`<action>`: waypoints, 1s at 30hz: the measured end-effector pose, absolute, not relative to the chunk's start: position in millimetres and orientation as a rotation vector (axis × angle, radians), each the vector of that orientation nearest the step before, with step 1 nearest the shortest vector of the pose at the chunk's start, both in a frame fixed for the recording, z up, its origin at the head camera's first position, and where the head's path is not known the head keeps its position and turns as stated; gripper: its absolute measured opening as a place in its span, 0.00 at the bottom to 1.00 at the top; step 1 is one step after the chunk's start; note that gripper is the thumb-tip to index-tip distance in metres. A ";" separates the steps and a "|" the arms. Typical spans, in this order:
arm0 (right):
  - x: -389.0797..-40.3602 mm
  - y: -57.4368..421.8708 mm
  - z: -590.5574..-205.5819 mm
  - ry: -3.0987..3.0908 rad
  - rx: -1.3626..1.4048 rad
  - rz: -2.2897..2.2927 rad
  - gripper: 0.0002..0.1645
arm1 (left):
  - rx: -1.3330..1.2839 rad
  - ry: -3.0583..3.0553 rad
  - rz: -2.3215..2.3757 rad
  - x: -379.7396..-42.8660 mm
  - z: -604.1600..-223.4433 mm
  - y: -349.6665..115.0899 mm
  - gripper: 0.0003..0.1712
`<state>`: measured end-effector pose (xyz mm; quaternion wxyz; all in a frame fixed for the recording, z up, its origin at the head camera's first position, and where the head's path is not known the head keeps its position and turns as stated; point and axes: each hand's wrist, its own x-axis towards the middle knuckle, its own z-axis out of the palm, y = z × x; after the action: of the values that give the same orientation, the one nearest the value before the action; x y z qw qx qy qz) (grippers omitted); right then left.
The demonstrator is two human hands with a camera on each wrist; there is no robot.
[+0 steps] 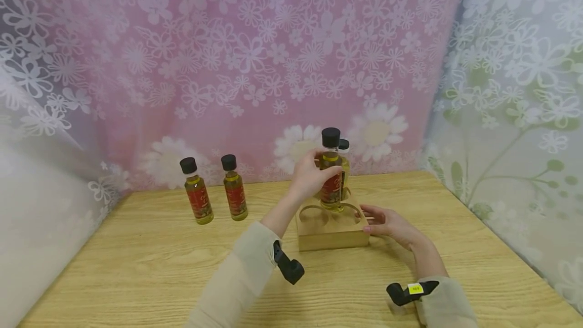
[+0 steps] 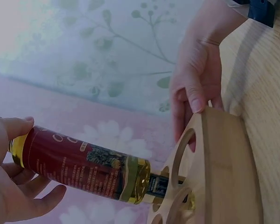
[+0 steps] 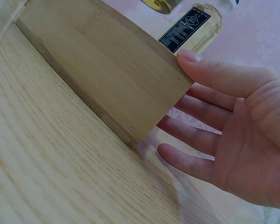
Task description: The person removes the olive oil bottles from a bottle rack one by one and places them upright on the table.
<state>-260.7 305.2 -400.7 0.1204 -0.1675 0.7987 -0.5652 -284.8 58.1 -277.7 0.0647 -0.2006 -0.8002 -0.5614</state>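
My left hand (image 1: 305, 177) grips an oil bottle (image 2: 79, 163) with a red label and black cap. The bottle is upright over the wooden rack (image 1: 332, 240), which has round holes in its top. In the left wrist view its base shows close above the holes. A second bottle (image 3: 192, 29), with a dark label and pale yellow oil, stands at the rack's back, partly hidden behind the held one. My right hand (image 1: 392, 228) holds the rack's right end, thumb on the top edge and fingers behind the corner.
Two more red-labelled oil bottles, a left one (image 1: 199, 200) and a right one (image 1: 235, 196), stand upright on the wood-grain table (image 1: 150, 267) left of the rack. Flowered curtains (image 1: 273, 65) hang behind the table and at both sides.
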 end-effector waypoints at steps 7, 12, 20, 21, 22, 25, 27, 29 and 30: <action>-261.4 305.6 -402.2 2.330 -0.480 -1.652 0.46 | -0.574 -2.460 -1.711 -281.4 -276.1 37.5 0.27; -262.6 305.4 -402.9 2.332 -0.482 -1.656 0.46 | -0.474 -2.434 -1.838 -280.0 -278.3 23.6 0.28; -264.0 305.0 -402.5 2.339 -0.486 -1.654 0.46 | -0.369 -2.419 -1.812 -277.6 -278.5 -1.9 0.30; -264.2 304.8 -402.2 2.340 -0.487 -1.653 0.46 | -0.351 -2.425 -1.796 -277.2 -278.3 -5.6 0.31; -264.3 304.8 -401.8 2.342 -0.487 -1.650 0.47 | -0.338 -2.429 -1.785 -276.9 -278.2 -9.3 0.31; -264.4 304.7 -400.7 2.341 -0.477 -1.653 0.47 | -0.310 -2.447 -1.756 -275.2 -279.3 -20.7 0.30; -264.1 304.8 -400.1 2.344 -0.476 -1.649 0.47 | -0.305 -2.458 -1.750 -274.0 -281.2 -28.3 0.30; -263.6 305.0 -400.2 2.345 -0.476 -1.646 0.47 | -0.285 -2.486 -1.722 -273.1 -284.7 -35.7 0.31; -263.2 305.1 -400.4 2.345 -0.478 -1.644 0.47 | -0.273 -2.498 -1.712 -272.8 -286.8 -39.2 0.31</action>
<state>-263.2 305.1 -400.4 0.1186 -0.1634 0.8020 -0.5622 -272.8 -39.2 -286.8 0.0505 -0.0895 -0.8204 -0.5625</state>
